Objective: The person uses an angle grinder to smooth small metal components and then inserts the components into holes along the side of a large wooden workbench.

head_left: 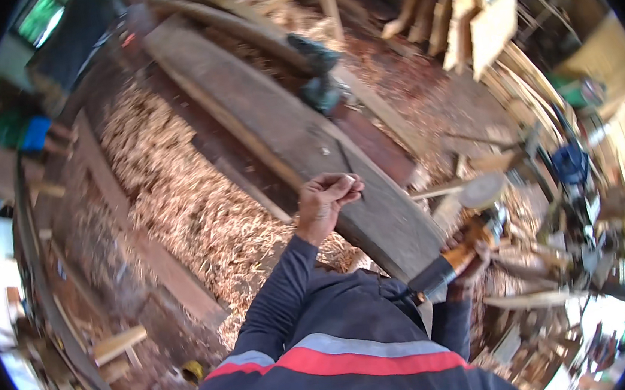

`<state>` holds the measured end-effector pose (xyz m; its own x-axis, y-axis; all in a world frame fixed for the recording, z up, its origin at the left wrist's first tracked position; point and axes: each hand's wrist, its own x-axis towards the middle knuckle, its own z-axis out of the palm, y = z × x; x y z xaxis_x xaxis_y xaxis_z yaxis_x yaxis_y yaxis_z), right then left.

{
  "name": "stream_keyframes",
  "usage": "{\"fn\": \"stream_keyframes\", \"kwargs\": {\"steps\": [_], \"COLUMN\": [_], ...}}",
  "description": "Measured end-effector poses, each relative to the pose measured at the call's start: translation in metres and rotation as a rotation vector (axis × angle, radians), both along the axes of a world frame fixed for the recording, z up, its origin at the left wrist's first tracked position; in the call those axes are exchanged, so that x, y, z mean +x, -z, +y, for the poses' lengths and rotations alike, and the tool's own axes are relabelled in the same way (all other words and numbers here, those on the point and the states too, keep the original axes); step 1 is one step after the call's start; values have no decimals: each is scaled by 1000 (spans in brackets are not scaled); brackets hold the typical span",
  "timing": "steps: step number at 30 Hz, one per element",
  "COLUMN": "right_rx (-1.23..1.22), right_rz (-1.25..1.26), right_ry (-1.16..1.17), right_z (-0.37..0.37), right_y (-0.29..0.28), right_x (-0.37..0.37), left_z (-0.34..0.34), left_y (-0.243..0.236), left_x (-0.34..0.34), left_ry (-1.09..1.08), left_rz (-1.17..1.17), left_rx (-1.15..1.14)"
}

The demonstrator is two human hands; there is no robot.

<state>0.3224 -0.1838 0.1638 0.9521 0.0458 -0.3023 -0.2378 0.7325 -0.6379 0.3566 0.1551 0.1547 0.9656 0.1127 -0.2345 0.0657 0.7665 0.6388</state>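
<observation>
My left hand is raised over the wooden plank in front of me. Its fingers are pinched together, and a small pale spot shows at the tips, too small to name. At the right, my right hand grips an orange and black angle grinder by its body. The round pale disc of the grinder points away from me, beyond the plank's right edge. Some of the right hand's fingers are hidden behind the tool. The plank runs from near my waist toward the far left.
Wood shavings cover the floor left of the plank. A dark plastic bag lies against its far right side. Upright boards stand at the far right, near a blue machine part. A person's blue-clothed part shows at the far left.
</observation>
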Motion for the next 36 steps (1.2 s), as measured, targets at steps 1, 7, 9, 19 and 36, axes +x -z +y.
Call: {"fn": "stream_keyframes", "kwargs": {"steps": [1,7,9,19,36], "right_rx": [42,117,119,49,-145], "right_rz": [6,3,6,104,218], "right_ry": [2,-79,-89,-151,-299], "right_z": [3,1,-4,-15,-26], "right_y": [-4,-32,-38,-41,-48], "right_x": [1,3,0,-21,-45], "left_z": [-10,-51,-56,-95,-108], "left_y": [-7,-49,-56,-88,-78], "left_x": [3,5,1,3,9], "left_ry": [22,16,76,205,377], "left_rz": [-31,-216,-227,-349,-497], "left_rx": [-14,89,113,335,751]}}
